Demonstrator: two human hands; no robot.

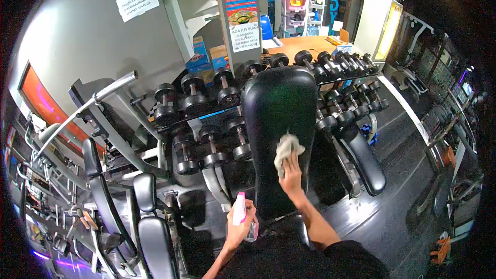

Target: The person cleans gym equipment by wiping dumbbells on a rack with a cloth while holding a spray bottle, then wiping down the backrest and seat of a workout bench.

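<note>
Far left of the left hand: exercise machine pads (155, 245), black, smooth, mounted on a grey metal frame. Forward and left of the left hand: dumbbells (194, 98), dark round heads with metal handles, arranged on two tiers of a rack.

Left hand (237, 234): closed around a spray bottle (239, 214), which is held roughly upright, low and to the left of the right hand. Spray bottle: white trigger head, pink at the top; the lower body, visible below the fingers, appears transparent with a pinkish tint. The remaining surface is covered by the hand.

Ahead of both hands: backrest pad (279, 98). Finish: black, smooth, slightly glossy, with a faint greenish sheen on the upper half. Shape: long, wide and rounded at the top, narrowing toward the middle. The pad passes beneath the right hand.

Against the pad, under the fingers of the right hand: cloth (287, 150), off-white to beige, soft, bunched into irregular folds. Right hand (291, 176): fingers extended, pressed over the cloth; whether they also pinch it cannot be told.

Beyond the pad, forward of the right hand: a desk (297, 49) with an orange-brown top. Right of the right hand: a narrow black bench pad (366, 163), tilted, rounded at its lower end.
</note>
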